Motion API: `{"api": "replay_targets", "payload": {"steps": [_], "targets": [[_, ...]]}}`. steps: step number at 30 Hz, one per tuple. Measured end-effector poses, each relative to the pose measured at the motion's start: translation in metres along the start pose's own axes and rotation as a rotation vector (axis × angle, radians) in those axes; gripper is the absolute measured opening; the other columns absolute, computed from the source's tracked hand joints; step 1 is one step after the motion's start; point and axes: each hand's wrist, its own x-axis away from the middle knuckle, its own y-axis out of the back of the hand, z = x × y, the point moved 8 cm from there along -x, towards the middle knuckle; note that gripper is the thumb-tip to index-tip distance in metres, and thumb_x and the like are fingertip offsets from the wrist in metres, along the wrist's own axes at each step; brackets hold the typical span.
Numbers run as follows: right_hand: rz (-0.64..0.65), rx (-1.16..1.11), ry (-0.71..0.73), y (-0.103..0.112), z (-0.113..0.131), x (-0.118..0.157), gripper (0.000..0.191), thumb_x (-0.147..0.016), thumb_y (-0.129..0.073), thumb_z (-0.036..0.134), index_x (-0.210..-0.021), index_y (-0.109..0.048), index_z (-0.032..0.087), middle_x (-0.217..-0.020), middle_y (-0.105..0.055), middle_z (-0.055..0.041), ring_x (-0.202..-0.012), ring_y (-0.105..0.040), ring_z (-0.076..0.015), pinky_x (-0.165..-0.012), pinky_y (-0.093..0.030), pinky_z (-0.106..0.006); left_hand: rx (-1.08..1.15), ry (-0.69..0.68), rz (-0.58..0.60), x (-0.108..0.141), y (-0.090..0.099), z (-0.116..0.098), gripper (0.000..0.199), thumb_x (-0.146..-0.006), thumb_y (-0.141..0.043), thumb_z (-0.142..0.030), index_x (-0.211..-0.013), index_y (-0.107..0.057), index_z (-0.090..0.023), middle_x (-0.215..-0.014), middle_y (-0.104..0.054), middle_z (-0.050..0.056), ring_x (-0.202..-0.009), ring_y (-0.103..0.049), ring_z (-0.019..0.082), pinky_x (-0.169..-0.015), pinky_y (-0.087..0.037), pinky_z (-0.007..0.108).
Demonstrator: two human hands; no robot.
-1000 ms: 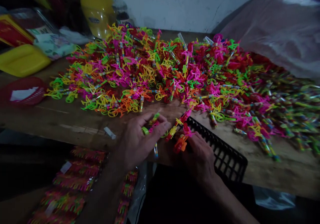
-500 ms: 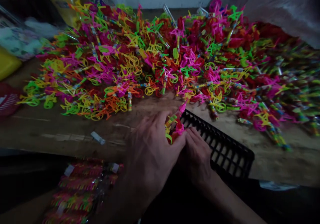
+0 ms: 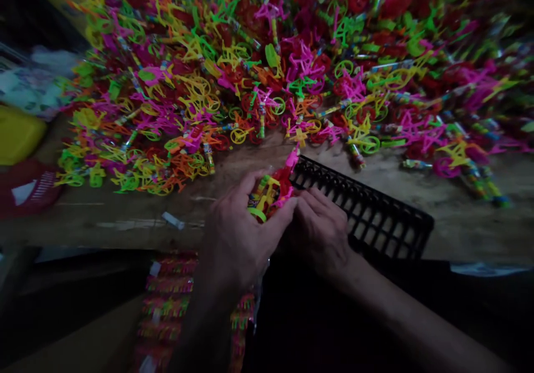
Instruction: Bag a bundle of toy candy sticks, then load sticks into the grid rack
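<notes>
My left hand (image 3: 242,223) is wrapped round a small bunch of plastic toys (image 3: 269,195) in yellow, green, red and pink, at the front edge of the wooden table (image 3: 125,220). Against the bunch's right side, beside my left thumb, my right hand (image 3: 321,228) is closed; its fingertips are hidden, and what they pinch cannot be made out. A black slotted rack (image 3: 375,212) lies slanted on the table just right of the bunch, partly behind my right hand.
A wide heap of colourful plastic toys and candy-filled tubes (image 3: 200,95) covers the table's back. A small clear piece (image 3: 173,220) lies left of my hands. At far left are a red item (image 3: 39,187) and a yellow one (image 3: 19,134). Packed toys (image 3: 167,306) sit below the edge.
The view has shifted and tilted. My left hand and the bunch have turned a little, showing more of the yellow and green parts; both hands remain together beside the rack.
</notes>
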Motion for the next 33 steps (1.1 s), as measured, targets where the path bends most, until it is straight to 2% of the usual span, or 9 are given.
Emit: {"api": "replay_targets", "payload": {"steps": [5,9,12,15,20,23,27,29,33], "targets": [[0.012,-0.042,-0.046,0.003,-0.003,0.002,0.011,-0.091,-0.042,0.018,-0.09,-0.053,0.017,-0.083,-0.059,-0.0064,-0.079,-0.053,-0.0178,-0.075,-0.046,-0.033,-0.047,-0.016,0.002,0.001,0.001,-0.004,0.032,-0.079,-0.063,-0.038,-0.108,-0.062,-0.025,-0.105,-0.067,0.0,-0.096,-0.062,0.02,-0.087,-0.047,0.032],[-0.119,-0.335,-0.324,0.02,-0.021,0.001,0.024,-0.086,-0.049,0.018,-0.111,-0.05,0.018,-0.101,-0.06,-0.007,-0.09,-0.059,-0.0165,-0.081,-0.048,-0.03,-0.04,0.019,0.039,0.0,0.001,-0.003,0.036,-0.077,-0.064,-0.038,-0.111,-0.061,-0.026,-0.106,-0.067,-0.001,-0.097,-0.062,0.02,-0.086,-0.048,0.032],[-0.083,-0.673,-0.552,0.013,-0.032,-0.005,0.017,-0.086,-0.052,0.026,-0.101,-0.056,0.019,-0.097,-0.063,-0.0045,-0.086,-0.06,-0.0149,-0.078,-0.049,-0.028,-0.035,0.015,0.042,-0.001,0.001,-0.004,0.036,-0.077,-0.065,-0.034,-0.112,-0.06,-0.026,-0.109,-0.066,-0.001,-0.1,-0.062,0.019,-0.088,-0.047,0.031],[-0.03,-0.962,-0.697,-0.001,-0.034,-0.011,0.016,-0.08,-0.06,0.031,-0.089,-0.06,0.018,-0.085,-0.064,-0.0026,-0.076,-0.059,-0.0134,-0.071,-0.049,-0.025,-0.081,0.024,0.027,-0.001,0.003,-0.004,0.034,-0.076,-0.065,-0.032,-0.108,-0.062,-0.024,-0.104,-0.068,0.001,-0.096,-0.063,0.02,-0.086,-0.047,0.032],[-0.151,-1.149,-0.796,-0.007,-0.036,-0.006,0.023,-0.067,-0.072,0.029,-0.082,-0.061,0.017,-0.08,-0.063,-0.0003,-0.072,-0.058,-0.0115,-0.068,-0.047,-0.022,-0.059,0.068,0.06,-0.001,0.003,-0.002,0.034,-0.076,-0.065,-0.031,-0.109,-0.061,-0.026,-0.1,-0.069,0.0,-0.091,-0.064,0.02,-0.082,-0.047,0.031],[-0.192,-1.136,-0.871,-0.01,-0.04,-0.001,0.023,-0.066,-0.072,0.031,-0.081,-0.061,0.017,-0.075,-0.063,0.0,-0.067,-0.056,-0.0108,-0.063,-0.046,-0.022,-0.054,0.063,0.049,-0.001,0.002,-0.004,0.03,-0.077,-0.063,-0.031,-0.106,-0.063,-0.025,-0.097,-0.07,0.001,-0.089,-0.065,0.02,-0.08,-0.047,0.031],[-0.072,-1.047,-0.901,-0.012,-0.042,-0.001,0.023,-0.072,-0.067,0.035,-0.082,-0.061,0.016,-0.073,-0.063,-0.0016,-0.063,-0.057,-0.0127,-0.061,-0.046,-0.025,-0.102,0.054,0.002,-0.002,0.001,-0.006,0.023,-0.078,-0.06,-0.029,-0.101,-0.063,-0.025,-0.093,-0.07,0.001,-0.089,-0.065,0.023,-0.079,-0.047,0.033],[-0.026,-0.878,-0.783,-0.002,-0.04,-0.003,0.02,-0.08,-0.059,0.034,-0.087,-0.062,0.016,-0.078,-0.065,-0.0034,-0.069,-0.059,-0.015,-0.065,-0.047,-0.028,-0.118,0.052,0.002,-0.003,0.0,-0.007,0.023,-0.079,-0.059,-0.028,-0.102,-0.063,-0.026,-0.094,-0.07,0.001,-0.09,-0.065,0.023,-0.079,-0.047,0.034],[0.047,-0.212,-0.397,0.021,-0.019,-0.003,0.021,-0.085,-0.049,0.025,-0.099,-0.062,0.017,-0.1,-0.062,-0.0082,-0.093,-0.055,-0.022,-0.083,-0.041,-0.038,-0.073,0.047,0.048,-0.001,-0.001,-0.004,0.036,-0.076,-0.065,-0.038,-0.11,-0.06,-0.027,-0.103,-0.068,0.001,-0.092,-0.064,0.022,-0.083,-0.047,0.035]]}}
